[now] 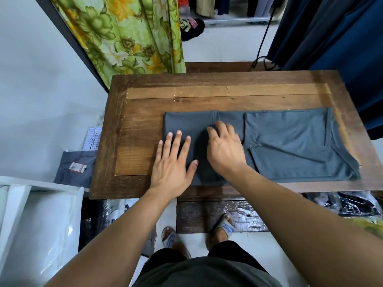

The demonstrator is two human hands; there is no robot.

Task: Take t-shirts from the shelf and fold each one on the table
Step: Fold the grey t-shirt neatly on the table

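Count, head view.
- Grey t-shirt (pixel 290 141): 1, lying on the table.
- Wooden table (pixel 145 100): 1.
- Hands: 2, left hand (pixel 174 162) and right hand (pixel 224 149), both on the shirt.
- Grey slide sandals: 2, one (pixel 169 238) on the left foot, one (pixel 227 225) on the right.
- Floral curtain (pixel 128 34): 1.
- Folded dark garment with a tag (pixel 76 168) on the floor left of the table: 1.
- Dark blue hanging cloths (pixel 342 38): number cannot be told.
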